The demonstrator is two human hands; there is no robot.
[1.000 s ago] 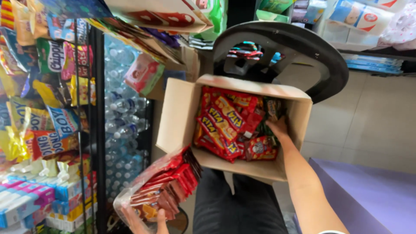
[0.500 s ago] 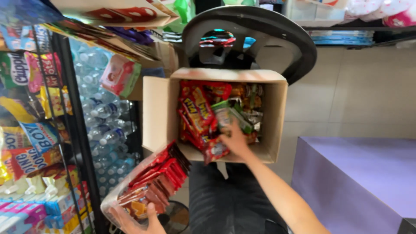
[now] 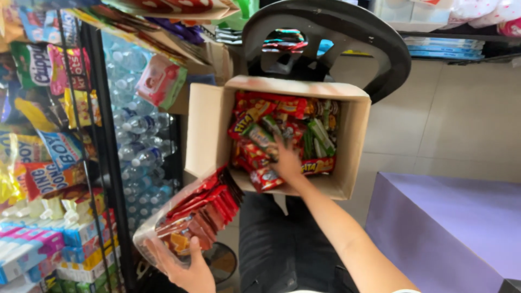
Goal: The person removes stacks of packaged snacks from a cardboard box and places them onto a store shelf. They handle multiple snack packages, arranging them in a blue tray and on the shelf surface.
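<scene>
Right hand (image 3: 286,163) reaches down into an open cardboard box (image 3: 209,127) and lies palm-down on the snack packets (image 3: 260,138) packed inside, fingers spread across red and green wrappers. Whether the fingers have closed on any one packet cannot be told, since the back of the hand hides them. The box sits on a black chair (image 3: 347,32) with a curved backrest, its flaps standing open.

Left hand (image 3: 187,271), low in the head view, is clamped from beneath on a clear-wrapped multipack of red snack bars (image 3: 198,217), fingers curled around its lower end. The multipack tilts up towards the near corner of the box and looks to be touching or just beside it.

To the left stands a wire display rack (image 3: 100,135) hung with bright crisp and biscuit bags, and behind it a stack of shrink-wrapped water bottles (image 3: 141,141). A pink pack of wipes (image 3: 160,81) hangs near the box's left flap. On the right is a purple tabletop (image 3: 450,228) over a pale tiled floor (image 3: 450,119).

As a judgement, the step in hand is sorting stock out of the box: one bundle is already lifted clear while the right hand searches among the loose packets. The next move calls for a firm pinch on a single packet and a clean lift over the box wall, with the multipack kept level.
</scene>
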